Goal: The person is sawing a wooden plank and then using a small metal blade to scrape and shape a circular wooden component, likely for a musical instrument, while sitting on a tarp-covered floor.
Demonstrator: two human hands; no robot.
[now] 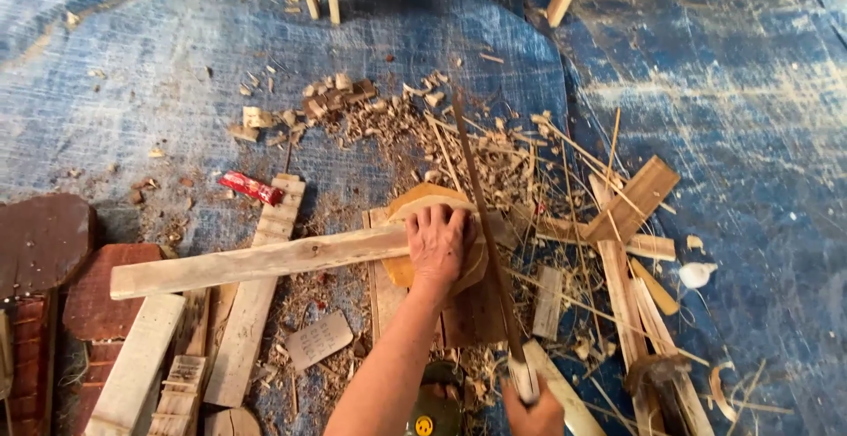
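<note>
On the blue tarp floor (176,92), left hand (437,244) lies flat, fingers spread and pressing a long pale wooden slat (256,262) onto a rounded wooden block (423,199) — not gripping, just holding it down. Right hand (532,405) is clenched on the pale handle of a long thin blade (481,215), which runs up past the block, just right of the left hand. Heaps of wood chips (388,118) and thin splinters lie about — plenty of cutting looks done. Slat looks whole along its visible length, so shaping of this piece seems barely begun. More planks (256,312) wait at left.
</note>
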